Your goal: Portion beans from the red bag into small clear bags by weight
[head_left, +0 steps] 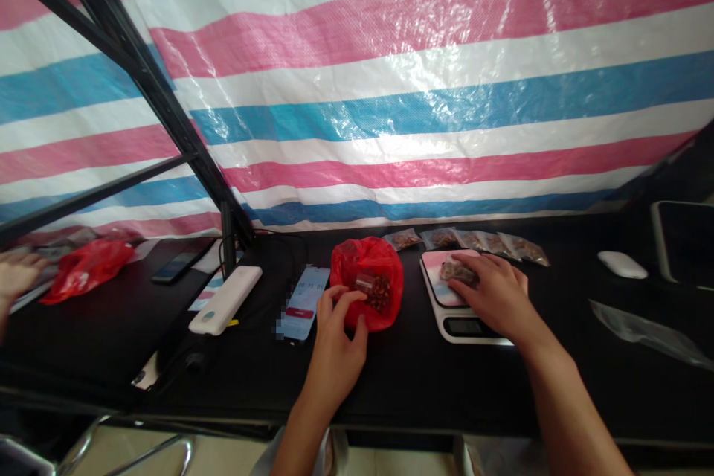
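Red plastic bag beside left hand (fingers pinching clear vial), right hand spread over packet on scale

**No legible text anywhere**

Just left of the left hand, a smartphone shows small lines of text and a red bar with a word on it, all too small to read; a pixelated patch covers the area by its lower left corner. Under the right hand, the display of a digital kitchen scale gives no readable digits. Beyond that hand, the printed labels of the sachets are too small to read.
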{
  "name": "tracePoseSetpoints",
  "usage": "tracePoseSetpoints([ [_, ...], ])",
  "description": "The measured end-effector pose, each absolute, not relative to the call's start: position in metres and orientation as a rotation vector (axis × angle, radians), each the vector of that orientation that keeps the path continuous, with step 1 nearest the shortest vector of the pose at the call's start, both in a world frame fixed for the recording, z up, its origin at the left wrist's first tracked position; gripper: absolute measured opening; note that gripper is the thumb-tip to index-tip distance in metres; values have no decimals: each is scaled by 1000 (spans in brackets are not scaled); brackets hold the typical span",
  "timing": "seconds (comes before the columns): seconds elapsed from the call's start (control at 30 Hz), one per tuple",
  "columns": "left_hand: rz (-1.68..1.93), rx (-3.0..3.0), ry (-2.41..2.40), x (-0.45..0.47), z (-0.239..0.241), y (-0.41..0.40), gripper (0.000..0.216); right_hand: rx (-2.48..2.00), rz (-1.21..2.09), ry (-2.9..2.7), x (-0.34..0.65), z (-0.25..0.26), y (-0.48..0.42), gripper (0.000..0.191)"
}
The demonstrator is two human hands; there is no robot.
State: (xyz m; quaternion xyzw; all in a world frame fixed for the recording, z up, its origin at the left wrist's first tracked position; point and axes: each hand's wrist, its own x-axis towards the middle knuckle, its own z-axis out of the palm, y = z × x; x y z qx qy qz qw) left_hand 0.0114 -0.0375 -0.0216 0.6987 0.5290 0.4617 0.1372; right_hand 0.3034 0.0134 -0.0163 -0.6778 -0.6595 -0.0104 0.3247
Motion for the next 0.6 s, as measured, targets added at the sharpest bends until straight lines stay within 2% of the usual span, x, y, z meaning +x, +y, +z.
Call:
tracePoseSetpoints([
  [0.3,1318,1973,1376,21,-18,-38,26,-1256,437,-1807,262,26,-5,37],
  [0.4,1326,1973,1363,21,-16,-37,23,-1276,409,-1961,239,28,-10,33],
  [0.6,1328,1999,1347,22,-15,-38,24,-1416,282,-2089,217,18,-11,44],
])
